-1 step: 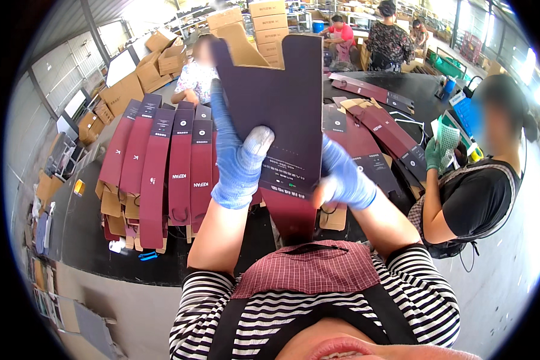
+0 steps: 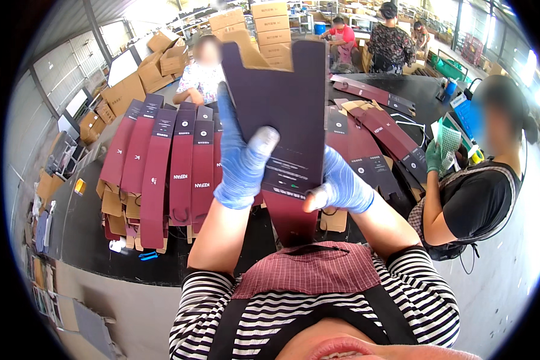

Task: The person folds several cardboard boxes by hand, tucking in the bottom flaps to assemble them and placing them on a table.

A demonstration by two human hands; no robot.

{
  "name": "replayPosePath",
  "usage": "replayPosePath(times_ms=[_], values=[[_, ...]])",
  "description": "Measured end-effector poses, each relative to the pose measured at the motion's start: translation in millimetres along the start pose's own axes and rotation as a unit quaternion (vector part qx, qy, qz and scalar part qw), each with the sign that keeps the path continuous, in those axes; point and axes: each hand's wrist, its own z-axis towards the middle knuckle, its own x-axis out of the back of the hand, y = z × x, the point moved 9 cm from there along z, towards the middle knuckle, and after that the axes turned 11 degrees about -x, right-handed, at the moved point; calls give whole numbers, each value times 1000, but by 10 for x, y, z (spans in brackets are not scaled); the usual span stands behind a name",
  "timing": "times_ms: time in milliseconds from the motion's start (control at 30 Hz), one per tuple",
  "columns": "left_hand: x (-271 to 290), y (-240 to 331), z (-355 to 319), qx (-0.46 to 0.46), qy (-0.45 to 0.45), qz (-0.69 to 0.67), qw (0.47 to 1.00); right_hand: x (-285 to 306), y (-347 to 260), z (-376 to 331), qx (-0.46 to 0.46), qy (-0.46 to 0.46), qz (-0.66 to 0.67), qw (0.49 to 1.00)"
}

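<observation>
Upright before me is a long cardboard box [image 2: 279, 102], its side dark purple with pale print and a maroon part running down toward my apron. Its far end is notched and shows brown card inside. My left hand [image 2: 243, 165], in a blue knitted glove, grips the box's left edge, thumb flat on the purple face. The blue-gloved right hand [image 2: 349, 185] holds the lower right edge; its thumb tip pokes out bare, and its other fingers are mostly hidden behind the box.
Several similar maroon boxes [image 2: 156, 174] lie in a row on the black table [image 2: 90, 234] at left. More boxes [image 2: 390, 129] lie at right, near a co-worker [image 2: 480, 198] holding a green mesh cloth [image 2: 447, 144]. Another person [image 2: 201, 78] stands across the table. Stacked cartons [image 2: 272, 30] rise behind.
The box and both hands have shifted very slightly; the box's far end sits a little lower and further right. My grip looks the same.
</observation>
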Motion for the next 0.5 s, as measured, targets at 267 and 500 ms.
replayPosePath(times_ms=[267, 500], values=[[80, -167, -215, -39, -7, 166, 985, 522, 432, 56, -57, -26, 64, 996], [238, -279, -144, 198, -177, -12, 964, 547, 436, 150, 15, -97, 180, 979]])
